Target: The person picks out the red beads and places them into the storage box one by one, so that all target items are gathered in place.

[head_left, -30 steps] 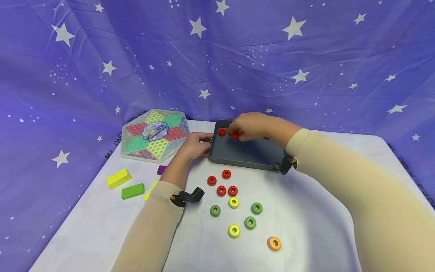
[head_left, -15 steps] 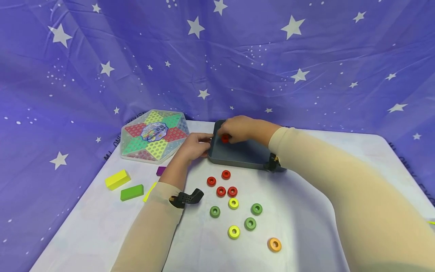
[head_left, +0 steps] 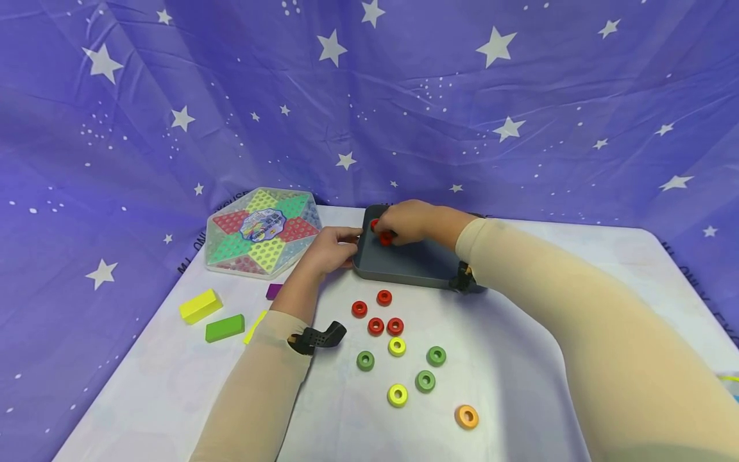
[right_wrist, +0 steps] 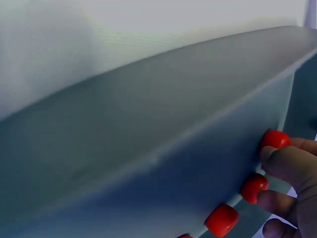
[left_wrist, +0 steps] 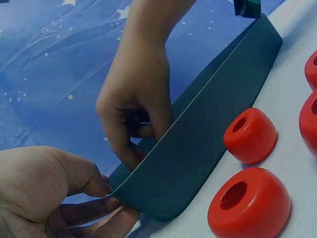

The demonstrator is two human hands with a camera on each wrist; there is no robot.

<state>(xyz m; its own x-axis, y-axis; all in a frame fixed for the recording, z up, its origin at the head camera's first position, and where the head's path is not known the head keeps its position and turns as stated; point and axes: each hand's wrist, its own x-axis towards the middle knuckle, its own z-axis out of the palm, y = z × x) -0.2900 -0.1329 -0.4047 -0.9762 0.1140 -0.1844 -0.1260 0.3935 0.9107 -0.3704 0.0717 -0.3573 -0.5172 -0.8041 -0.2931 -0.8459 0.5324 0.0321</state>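
Observation:
My left hand [head_left: 331, 249] holds the left end of a dark grey tray [head_left: 404, 260]. In the left wrist view its thumb lies at the rim, with the fingers below on the outside. My right hand [head_left: 407, 221] reaches down into the tray's left part and pinches a red ring-shaped bead [head_left: 385, 239] between thumb and finger. Another red bead [head_left: 375, 224] sits beside it, toward the far left corner. The right wrist view shows the pinched bead [right_wrist: 275, 140] and more red beads [right_wrist: 222, 219] in a row along a tray wall.
In front of the tray lie several red beads [head_left: 376, 326], yellow beads [head_left: 397, 347], green beads [head_left: 425, 382] and an orange bead [head_left: 467, 417]. Leftward are a hexagonal board-game box [head_left: 262, 231], a yellow block [head_left: 200, 306], a green block [head_left: 225, 328] and a purple block [head_left: 274, 291].
My right hand has moved left inside the tray with a red bead, then shifted slightly, uncovering the bead near the far left corner. My left hand has stayed at the tray's end.

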